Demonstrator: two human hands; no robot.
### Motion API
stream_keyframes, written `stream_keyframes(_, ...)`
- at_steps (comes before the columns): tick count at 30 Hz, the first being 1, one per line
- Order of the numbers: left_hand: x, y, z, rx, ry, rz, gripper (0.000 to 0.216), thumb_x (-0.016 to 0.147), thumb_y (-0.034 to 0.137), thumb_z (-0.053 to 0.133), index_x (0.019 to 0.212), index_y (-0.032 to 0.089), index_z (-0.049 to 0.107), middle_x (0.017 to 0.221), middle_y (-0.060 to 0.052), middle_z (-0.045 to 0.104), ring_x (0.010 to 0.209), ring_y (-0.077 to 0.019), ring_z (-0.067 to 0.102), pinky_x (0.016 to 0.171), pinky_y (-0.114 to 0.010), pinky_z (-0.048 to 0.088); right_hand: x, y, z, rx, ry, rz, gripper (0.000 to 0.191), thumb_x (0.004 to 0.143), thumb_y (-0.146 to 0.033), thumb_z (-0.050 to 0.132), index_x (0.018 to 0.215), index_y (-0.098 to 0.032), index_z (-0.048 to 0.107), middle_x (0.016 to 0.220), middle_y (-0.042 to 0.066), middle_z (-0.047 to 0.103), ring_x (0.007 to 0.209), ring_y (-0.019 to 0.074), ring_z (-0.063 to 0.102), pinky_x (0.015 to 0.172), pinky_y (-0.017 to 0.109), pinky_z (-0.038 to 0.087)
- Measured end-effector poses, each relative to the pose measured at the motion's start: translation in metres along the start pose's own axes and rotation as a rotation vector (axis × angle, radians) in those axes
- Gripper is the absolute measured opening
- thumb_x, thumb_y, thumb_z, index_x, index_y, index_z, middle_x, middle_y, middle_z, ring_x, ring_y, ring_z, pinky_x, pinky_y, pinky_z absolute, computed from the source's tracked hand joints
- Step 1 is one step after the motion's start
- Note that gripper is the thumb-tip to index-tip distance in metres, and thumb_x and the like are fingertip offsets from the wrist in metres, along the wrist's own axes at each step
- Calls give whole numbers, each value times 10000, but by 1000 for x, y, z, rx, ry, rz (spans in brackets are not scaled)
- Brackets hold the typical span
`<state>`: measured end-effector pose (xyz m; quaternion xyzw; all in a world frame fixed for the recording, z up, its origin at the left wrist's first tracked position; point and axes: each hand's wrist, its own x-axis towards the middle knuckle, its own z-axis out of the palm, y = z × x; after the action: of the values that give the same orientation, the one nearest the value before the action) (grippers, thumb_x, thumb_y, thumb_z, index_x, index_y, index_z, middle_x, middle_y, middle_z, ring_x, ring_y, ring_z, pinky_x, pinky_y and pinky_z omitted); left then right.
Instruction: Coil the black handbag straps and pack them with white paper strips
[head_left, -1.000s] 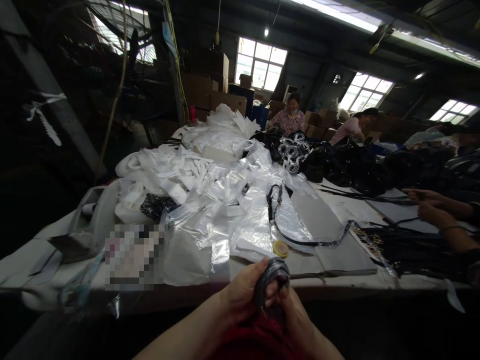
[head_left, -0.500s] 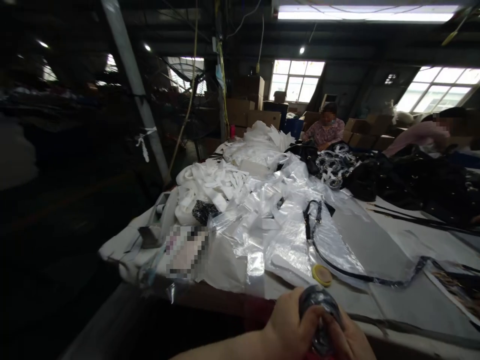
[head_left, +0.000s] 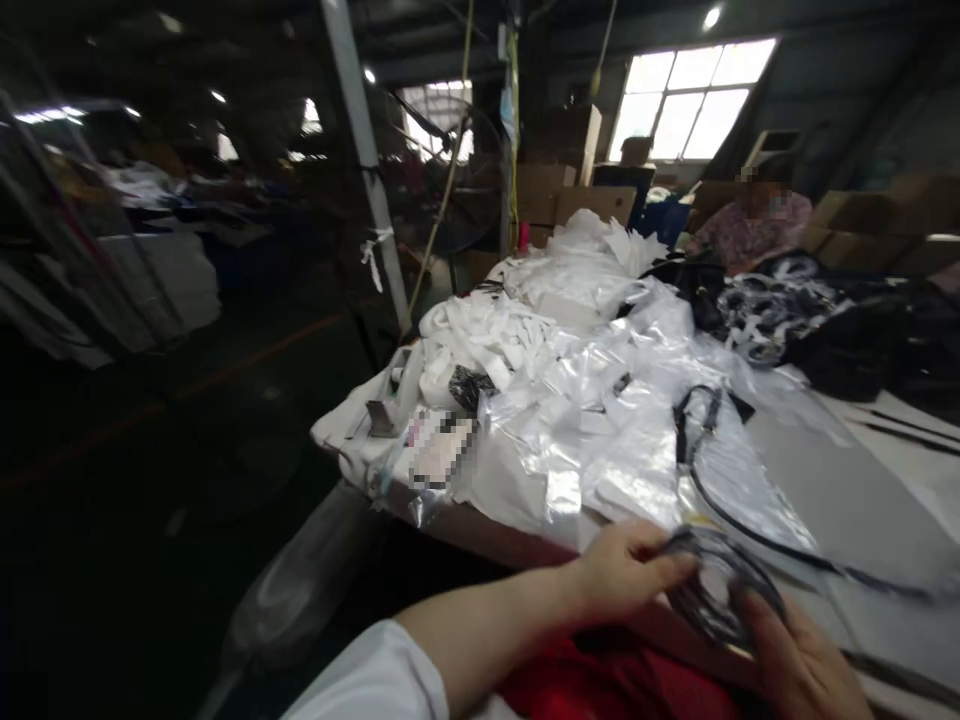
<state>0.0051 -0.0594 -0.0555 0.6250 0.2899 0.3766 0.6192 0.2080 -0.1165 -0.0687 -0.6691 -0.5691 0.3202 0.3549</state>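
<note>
A coiled black strap [head_left: 709, 625], shiny as if wrapped in clear film, is between my hands at the table's front edge. My left hand [head_left: 626, 575] grips its left side, thumb on top. My right hand [head_left: 806, 655] holds the opposite side; its fingers are partly hidden and a little blurred. Behind the coil, a yellow-rimmed disc is mostly covered. A long black strap [head_left: 739, 525] with a looped end lies across clear plastic bags [head_left: 622, 450] just beyond my hands.
White strips [head_left: 480, 340] are heaped at the table's left, near a tape dispenser [head_left: 384, 415]. Black bags [head_left: 885, 340] and wrapped coils [head_left: 772, 305] lie far right, with a person [head_left: 765, 215] behind them. A slanted metal pole [head_left: 367, 170] rises beyond the left edge.
My view has swung left, so the table sits further right. My hands have moved apart around the coil, which now lies flatter and shows more of its ring.
</note>
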Motion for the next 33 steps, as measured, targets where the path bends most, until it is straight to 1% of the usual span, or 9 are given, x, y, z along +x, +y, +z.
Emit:
stream_keyframes(3,11,10,-12,128,9,-11,778,782,657,569,1262,46,532,1025,-147,631,880,-222,596,800,-320,477,0,-22,-7,-61,-127,-14,518,857,-606,484,1114,-198,673,1068,77,715,984,291,662,816,338,557)
stream_keyframes(7,21,17,-9,258,-96,44,491,906,520,462,1035,97,674,928,-104,672,864,-205,609,808,-297,452,-4,-34,-1,-86,-151,-38,474,868,-570,493,1079,-187,674,979,68,722,937,275,664,774,321,546)
stream_keyframes(14,17,8,5,96,187,48,491,926,532,446,947,102,682,862,-72,671,792,-165,595,737,-244,442,-10,-18,17,170,-30,-71,523,847,-514,579,1208,-137,603,1130,131,680,1032,281,636,911,375,519)
stream_keyframes(17,14,0,5,94,204,11,497,935,540,420,939,110,669,836,-66,662,773,-163,586,725,-249,434,-11,-19,21,187,-59,-64,464,880,-504,544,1166,-149,629,1110,116,685,1016,265,636,891,347,521)
stream_keyframes(22,10,-14,3,246,182,-15,527,955,548,342,780,140,625,722,-43,610,689,-147,538,658,-253,389,-11,-27,20,137,-126,-35,433,902,-504,512,1113,-153,654,1070,95,693,967,253,633,868,318,501)
stream_keyframes(26,10,-18,-3,371,72,-55,535,973,516,287,790,139,618,732,-52,614,689,-155,542,658,-262,391,-8,-29,17,88,-242,-9,397,922,-493,475,1052,-169,663,1031,77,700,968,252,630,857,313,490)
stream_keyframes(29,9,-14,-6,408,-100,-25,438,948,491,392,1000,148,660,952,-79,670,868,-196,601,779,-279,428,-7,-26,17,4,-379,-17,341,917,-446,480,954,-179,687,929,63,719,872,250,655,783,316,510)
stream_keyframes(31,8,-13,-4,360,-178,-12,381,914,454,483,1094,169,662,1029,-75,681,931,-205,618,824,-280,438,-7,-19,19,-51,-376,-33,323,894,-420,498,930,-178,709,940,79,730,864,265,669,760,328,527)
stream_keyframes(33,7,-14,0,271,-164,-28,337,895,414,525,1059,174,696,990,-64,701,910,-193,637,809,-260,453,-5,-10,21,-79,-322,-47,337,862,-435,534,966,-178,726,1015,102,729,938,291,671,812,353,538)
